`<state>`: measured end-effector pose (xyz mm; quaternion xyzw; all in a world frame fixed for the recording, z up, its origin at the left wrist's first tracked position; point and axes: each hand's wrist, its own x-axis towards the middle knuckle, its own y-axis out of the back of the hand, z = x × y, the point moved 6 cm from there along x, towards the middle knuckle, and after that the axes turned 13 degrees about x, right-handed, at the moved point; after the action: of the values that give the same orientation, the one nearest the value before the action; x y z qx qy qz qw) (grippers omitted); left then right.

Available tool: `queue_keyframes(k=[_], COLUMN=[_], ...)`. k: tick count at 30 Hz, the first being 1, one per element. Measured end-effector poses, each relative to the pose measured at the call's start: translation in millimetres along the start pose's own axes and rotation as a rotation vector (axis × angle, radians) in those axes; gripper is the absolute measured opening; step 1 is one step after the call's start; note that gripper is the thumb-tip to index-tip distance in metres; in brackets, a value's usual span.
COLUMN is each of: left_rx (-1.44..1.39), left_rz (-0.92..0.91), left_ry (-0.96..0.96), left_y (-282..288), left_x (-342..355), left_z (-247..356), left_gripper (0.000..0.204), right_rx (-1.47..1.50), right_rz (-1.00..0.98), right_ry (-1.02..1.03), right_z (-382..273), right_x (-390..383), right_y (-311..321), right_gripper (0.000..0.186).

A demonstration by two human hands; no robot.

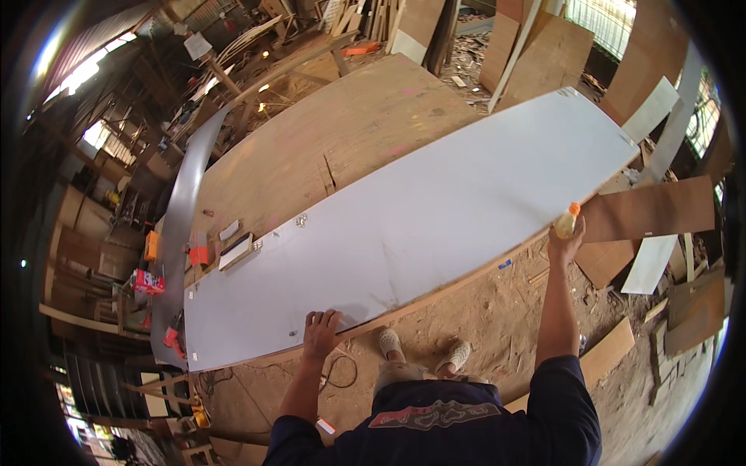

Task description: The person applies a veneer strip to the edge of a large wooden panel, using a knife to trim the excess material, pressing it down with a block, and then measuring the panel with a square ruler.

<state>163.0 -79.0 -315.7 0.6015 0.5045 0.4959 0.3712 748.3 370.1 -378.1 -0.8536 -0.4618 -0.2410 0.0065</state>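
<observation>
My left hand rests with its fingers apart and slightly bent on the near edge of a long white panel, which lies diagonally across a large plywood-topped table. My right hand grips a small plastic bottle with an orange cap and yellowish contents, just outside the panel's right part. Small metal pieces and a narrow board with a white top sit along the panel's far edge. A grey metal-like strip runs along the table's left end, beside a red and white box.
Leaning plywood sheets and a lumber pile stand at the back. Brown boards and offcuts lie to the right. A wooden shelf with clutter is at the left. The dirt floor holds scraps and a cable near my feet.
</observation>
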Motion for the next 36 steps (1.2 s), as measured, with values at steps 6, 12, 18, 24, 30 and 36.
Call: queue_keyframes(k=[6, 12, 18, 24, 30, 36], left_rx=[0.041, 0.064, 0.029, 0.067, -0.056, 0.005], left_rz=[0.012, -0.047, -0.067, -0.024, 0.049, 0.156], left_ry=[0.046, -0.029, -0.148, -0.198, -0.161, 0.275], left_y=[-28, -43, -54, -43, 32, 50], left_x=[33, 41, 57, 44, 51, -11], left_z=[-32, -47, -37, -35, -51, -69], left_gripper=[0.066, 0.066, 0.065, 0.062, 0.062, 0.047], right_rx=[-0.158, -0.053, -0.207, -0.111, -0.136, -0.131], right_rz=[-0.022, -0.13, -0.059, -0.084, -0.069, -0.102], right_ry=[-0.031, -0.235, -0.297, -0.289, -0.286, -0.215], right_z=[-29, -21, 6, -10, -17, -38], right_x=[-28, -120, -189, -204, -194, -177], right_y=[18, 103, 182, 197, 194, 161], right_gripper=[0.11, 0.105, 0.1, 0.097, 0.098, 0.099])
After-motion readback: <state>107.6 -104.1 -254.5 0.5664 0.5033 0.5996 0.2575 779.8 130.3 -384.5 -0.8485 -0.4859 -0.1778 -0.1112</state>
